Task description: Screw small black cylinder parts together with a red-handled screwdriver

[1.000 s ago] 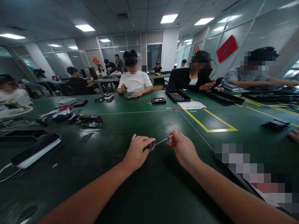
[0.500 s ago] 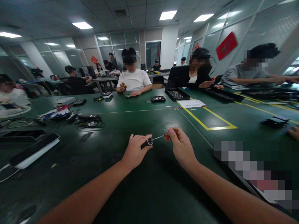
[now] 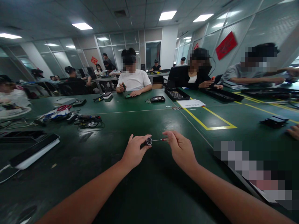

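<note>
Between the thumb and fingers of my left hand (image 3: 135, 150) is a small dark cylinder (image 3: 149, 141) with a pale round rim and a hollow-looking end turned toward me. My right hand (image 3: 181, 148) is closed on the reddish, see-through handle of a screwdriver (image 3: 158, 140). Its thin metal shaft points left, and the tip meets the side of the cylinder near the rim; the exact contact is too small to tell. Both hands are held above the green table (image 3: 130, 199).
Left lie a black-and-white device (image 3: 35, 151) with a cable, and tangled tools and wires (image 3: 90, 121). A black box (image 3: 158, 99), a parts tray (image 3: 177, 94) and a paper (image 3: 191, 103) are farther back. People sit across; another person's hand (image 3: 293, 133) is at the right edge.
The screwdriver has swung from a slant to nearly level, its handle lower. The fingers of my right hand have shifted round the handle. My left hand and the cylinder have hardly moved.
</note>
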`<state>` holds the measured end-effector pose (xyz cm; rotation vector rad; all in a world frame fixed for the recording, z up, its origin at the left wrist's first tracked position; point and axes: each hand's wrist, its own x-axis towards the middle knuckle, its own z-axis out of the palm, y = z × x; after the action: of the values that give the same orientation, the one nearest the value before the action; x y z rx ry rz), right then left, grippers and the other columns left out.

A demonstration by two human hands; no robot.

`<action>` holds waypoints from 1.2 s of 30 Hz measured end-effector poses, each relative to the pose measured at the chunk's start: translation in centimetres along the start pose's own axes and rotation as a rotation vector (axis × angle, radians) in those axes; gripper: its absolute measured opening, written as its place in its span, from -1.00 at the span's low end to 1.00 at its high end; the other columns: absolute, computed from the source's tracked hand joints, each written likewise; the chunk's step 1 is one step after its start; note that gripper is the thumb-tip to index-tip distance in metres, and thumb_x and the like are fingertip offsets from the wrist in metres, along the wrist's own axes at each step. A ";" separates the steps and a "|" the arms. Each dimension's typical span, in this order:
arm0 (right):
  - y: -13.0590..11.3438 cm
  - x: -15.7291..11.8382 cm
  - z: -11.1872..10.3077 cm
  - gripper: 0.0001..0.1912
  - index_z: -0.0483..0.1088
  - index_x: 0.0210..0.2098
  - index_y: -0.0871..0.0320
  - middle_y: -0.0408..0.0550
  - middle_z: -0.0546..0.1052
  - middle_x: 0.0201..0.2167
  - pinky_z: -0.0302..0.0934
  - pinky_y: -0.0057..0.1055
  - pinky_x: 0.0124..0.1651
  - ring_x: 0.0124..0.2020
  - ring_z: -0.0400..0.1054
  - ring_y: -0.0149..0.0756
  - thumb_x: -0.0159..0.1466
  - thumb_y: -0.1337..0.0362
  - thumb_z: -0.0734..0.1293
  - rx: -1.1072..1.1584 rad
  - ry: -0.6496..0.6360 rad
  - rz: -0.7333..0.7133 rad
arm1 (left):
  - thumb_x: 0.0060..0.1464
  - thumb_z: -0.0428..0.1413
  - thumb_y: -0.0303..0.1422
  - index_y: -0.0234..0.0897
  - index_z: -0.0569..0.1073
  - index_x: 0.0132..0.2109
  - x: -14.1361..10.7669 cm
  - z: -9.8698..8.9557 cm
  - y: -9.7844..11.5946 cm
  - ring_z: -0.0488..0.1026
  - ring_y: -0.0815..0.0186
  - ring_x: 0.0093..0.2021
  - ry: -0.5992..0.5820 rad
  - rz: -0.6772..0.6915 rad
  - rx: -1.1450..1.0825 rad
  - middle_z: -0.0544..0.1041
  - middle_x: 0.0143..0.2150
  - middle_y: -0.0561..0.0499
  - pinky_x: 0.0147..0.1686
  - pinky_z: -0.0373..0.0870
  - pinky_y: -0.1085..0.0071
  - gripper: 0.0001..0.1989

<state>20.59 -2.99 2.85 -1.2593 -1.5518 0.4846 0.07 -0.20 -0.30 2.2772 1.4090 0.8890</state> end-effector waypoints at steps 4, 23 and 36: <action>0.6 -0.1 0.2 -0.71 0.43 -0.15 0.09 -0.15 0.46 -0.47 0.16 -0.37 -0.39 -0.46 0.36 -0.27 0.41 0.22 0.10 0.034 -0.054 -0.006 | 0.22 0.18 -0.38 0.04 0.41 0.17 0.0 -0.2 0.1 0.41 0.15 0.14 0.029 -0.008 -0.017 0.53 0.11 0.06 0.34 -0.07 -0.20 -0.60; 0.5 -0.2 0.3 -0.77 0.27 -0.14 0.05 -0.17 0.39 -0.45 0.15 -0.32 -0.33 -0.42 0.30 -0.27 0.45 0.11 0.07 0.088 -0.090 0.049 | 0.20 0.20 -0.40 0.03 0.43 0.16 0.0 -0.1 0.2 0.40 0.14 0.16 0.023 -0.029 -0.001 0.53 0.12 0.05 0.34 -0.11 -0.20 -0.59; 2.2 1.6 1.4 -0.70 0.38 -0.39 0.12 -0.14 0.38 -0.51 0.26 -0.30 -0.36 -0.48 0.28 -0.32 0.22 0.00 0.38 0.779 -0.010 0.525 | 0.23 0.16 -0.42 0.00 0.42 0.18 0.4 -1.0 0.1 0.40 0.17 0.13 0.034 0.055 0.055 0.52 0.11 0.04 0.30 0.07 -0.08 -0.60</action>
<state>20.53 -0.42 1.27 -1.0098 -0.8574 1.2869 -0.38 0.02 0.67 2.3626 1.4087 0.9198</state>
